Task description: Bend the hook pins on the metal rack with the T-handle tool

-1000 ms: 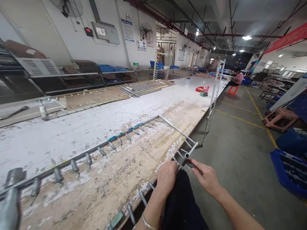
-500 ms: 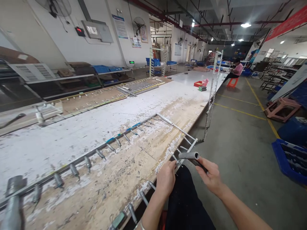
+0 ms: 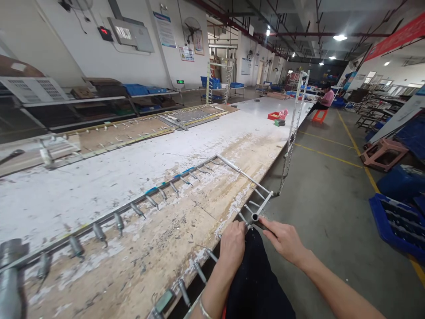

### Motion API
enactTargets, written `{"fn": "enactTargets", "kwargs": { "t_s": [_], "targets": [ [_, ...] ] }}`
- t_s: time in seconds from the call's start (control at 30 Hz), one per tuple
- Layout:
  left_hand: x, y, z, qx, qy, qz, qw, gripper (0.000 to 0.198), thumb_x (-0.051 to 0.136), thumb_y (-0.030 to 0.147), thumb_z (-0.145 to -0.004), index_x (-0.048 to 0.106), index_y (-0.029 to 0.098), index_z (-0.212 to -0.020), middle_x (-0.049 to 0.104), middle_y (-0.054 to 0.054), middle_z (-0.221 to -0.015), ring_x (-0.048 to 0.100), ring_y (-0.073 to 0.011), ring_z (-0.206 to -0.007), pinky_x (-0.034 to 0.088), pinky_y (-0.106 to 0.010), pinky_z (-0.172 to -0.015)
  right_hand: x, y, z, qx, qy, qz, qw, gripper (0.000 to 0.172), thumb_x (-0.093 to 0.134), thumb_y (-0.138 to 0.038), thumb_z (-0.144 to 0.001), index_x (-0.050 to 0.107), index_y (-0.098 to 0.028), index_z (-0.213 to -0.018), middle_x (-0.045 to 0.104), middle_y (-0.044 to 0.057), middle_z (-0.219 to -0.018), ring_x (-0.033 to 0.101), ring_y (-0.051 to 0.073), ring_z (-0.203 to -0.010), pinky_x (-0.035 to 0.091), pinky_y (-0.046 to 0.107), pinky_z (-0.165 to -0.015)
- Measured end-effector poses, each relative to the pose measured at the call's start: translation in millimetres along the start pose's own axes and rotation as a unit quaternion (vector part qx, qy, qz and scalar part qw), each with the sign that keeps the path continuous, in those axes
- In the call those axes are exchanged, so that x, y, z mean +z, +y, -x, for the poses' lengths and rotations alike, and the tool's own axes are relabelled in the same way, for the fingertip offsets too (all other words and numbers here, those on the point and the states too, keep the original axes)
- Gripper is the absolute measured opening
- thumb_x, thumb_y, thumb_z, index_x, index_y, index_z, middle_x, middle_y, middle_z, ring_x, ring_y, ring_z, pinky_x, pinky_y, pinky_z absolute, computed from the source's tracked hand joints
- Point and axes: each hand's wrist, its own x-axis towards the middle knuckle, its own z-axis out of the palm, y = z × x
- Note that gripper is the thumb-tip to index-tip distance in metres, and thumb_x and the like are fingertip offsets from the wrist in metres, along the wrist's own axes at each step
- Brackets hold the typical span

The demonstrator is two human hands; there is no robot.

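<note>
My right hand (image 3: 287, 241) is wrapped round the dark handle of a hammer-like tool with a grey metal tube for a head (image 3: 255, 217). The tube's round open end faces me, at the near bar of a metal frame (image 3: 265, 203). Just left of it, my left hand (image 3: 232, 241) is closed at the same bar, its fingers pressed together; what they pinch is hidden. Several springs (image 3: 174, 188) with hooked ends line the frame's far bar, and more springs (image 3: 199, 270) stick out along the near side by my left forearm.
The frame lies on a long, worn worktable (image 3: 133, 261). A large metal clamp-like piece (image 3: 11, 274) stands at the near left. Beyond are a red tray (image 3: 277, 116), an upright rack (image 3: 294, 133) and a seated person (image 3: 327, 97). A blue crate (image 3: 396, 230) is on the floor at right.
My right hand has swung the tool down and left, bringing its tube head onto the near bar beside my left hand. My left hand stays almost in place. The view has shifted slightly.
</note>
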Motion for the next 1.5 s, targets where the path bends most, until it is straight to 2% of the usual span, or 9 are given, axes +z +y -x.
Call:
{"fn": "enactTargets", "kwargs": {
  "t_s": [0.07, 0.23, 0.4, 0.57, 0.73, 0.93, 1.13, 1.33, 1.5],
  "targets": [
    [0.4, -0.5, -0.4, 0.004, 0.000, -0.002, 1.000, 0.030, 0.034, 0.017, -0.094, 0.064, 0.017, -0.093, 0.061, -0.007, -0.087, 0.056, -0.0208, -0.087, 0.042, -0.032, -0.077, -1.4, -0.5, -2.8, 0.009, -0.035, 0.000, 0.999, 0.034, 0.043, -0.029, -0.099, 0.059, -0.025, -0.128, 0.072, 0.004, -0.083, 0.068, 0.015, -0.072, 0.051, 0.023, -0.063],
    [2.6, -2.3, 0.5, 0.016, 0.019, -0.001, 1.000, 0.028, 0.036, 0.009, -0.091, 0.063, 0.017, -0.095, 0.061, -0.007, -0.090, 0.055, -0.0197, -0.088, 0.040, -0.031, -0.078, -6.0, -5.6, -5.0, -0.013, 0.092, -0.063, 0.994, 0.031, 0.044, -0.026, -0.098, 0.060, -0.021, -0.124, 0.071, 0.006, -0.084, 0.067, 0.016, -0.071, 0.052, 0.025, -0.064],
    [3.1, -2.9, -1.3, 0.014, 0.006, -0.018, 1.000, 0.028, 0.035, 0.013, -0.093, 0.063, 0.016, -0.093, 0.061, -0.007, -0.089, 0.056, -0.0206, -0.087, 0.041, -0.031, -0.077, -2.3, 0.8, -2.1, 0.009, -0.016, 0.002, 1.000, 0.033, 0.043, -0.028, -0.099, 0.062, -0.024, -0.125, 0.074, 0.005, -0.087, 0.070, 0.017, -0.074, 0.055, 0.025, -0.066],
    [3.3, -3.8, -1.2, 0.026, 0.023, -0.022, 0.999, 0.029, 0.035, 0.013, -0.094, 0.063, 0.017, -0.091, 0.061, -0.006, -0.089, 0.056, -0.0196, -0.087, 0.041, -0.030, -0.077, -3.0, 3.0, -3.4, -0.008, 0.084, -0.042, 0.995, 0.035, 0.043, -0.028, -0.098, 0.059, -0.021, -0.128, 0.073, 0.009, -0.098, 0.070, 0.019, -0.084, 0.056, 0.027, -0.073],
    [3.7, -4.5, 0.6, 0.021, 0.032, -0.005, 0.999, 0.029, 0.035, 0.018, -0.096, 0.063, 0.017, -0.090, 0.061, -0.006, -0.086, 0.057, -0.0195, -0.086, 0.042, -0.031, -0.077, 4.7, 0.8, -3.1, 0.007, -0.017, 0.001, 1.000, 0.034, 0.043, -0.027, -0.099, 0.061, -0.024, -0.127, 0.075, 0.005, -0.092, 0.071, 0.017, -0.077, 0.056, 0.026, -0.070],
    [2.7, -6.1, 2.2, 0.041, 0.053, 0.020, 0.998, 0.029, 0.036, 0.016, -0.096, 0.065, 0.018, -0.100, 0.062, -0.006, -0.089, 0.057, -0.0195, -0.087, 0.043, -0.031, -0.078, -8.5, -4.4, -5.3, -0.029, 0.100, -0.064, 0.993, 0.035, 0.046, -0.024, -0.097, 0.057, -0.022, -0.130, 0.073, 0.007, -0.097, 0.069, 0.018, -0.083, 0.055, 0.027, -0.072],
    [3.2, -7.0, 1.2, 0.055, 0.050, 0.005, 0.997, 0.029, 0.037, 0.017, -0.095, 0.065, 0.017, -0.092, 0.062, -0.005, -0.083, 0.057, -0.0192, -0.081, 0.041, -0.030, -0.072, -7.9, -9.2, -3.2, -0.012, -0.057, 0.021, 0.998, 0.034, 0.041, -0.029, -0.100, 0.061, -0.024, -0.127, 0.068, 0.002, -0.073, 0.064, 0.014, -0.063, 0.049, 0.022, -0.059],
    [6.4, -8.5, 1.9, 0.065, 0.087, 0.001, 0.994, 0.026, 0.039, 0.012, -0.093, 0.065, 0.018, -0.093, 0.060, -0.004, -0.080, 0.056, -0.0186, -0.079, 0.040, -0.028, -0.069, -9.4, -10.5, -4.5, -0.012, 0.061, -0.066, 0.996, 0.034, 0.044, -0.025, -0.098, 0.059, -0.021, -0.129, 0.071, 0.006, -0.088, 0.067, 0.017, -0.076, 0.053, 0.025, -0.068],
    [6.7, -7.8, 0.7, 0.060, 0.082, 0.002, 0.995, 0.028, 0.038, 0.014, -0.094, 0.066, 0.018, -0.089, 0.060, -0.004, -0.078, 0.056, -0.0183, -0.077, 0.040, -0.029, -0.068, -7.9, -1.8, -5.4, 0.020, -0.023, -0.008, 1.000, 0.034, 0.044, -0.029, -0.098, 0.061, -0.025, -0.127, 0.074, 0.005, -0.092, 0.070, 0.018, -0.080, 0.055, 0.026, -0.070]
  ]
}}
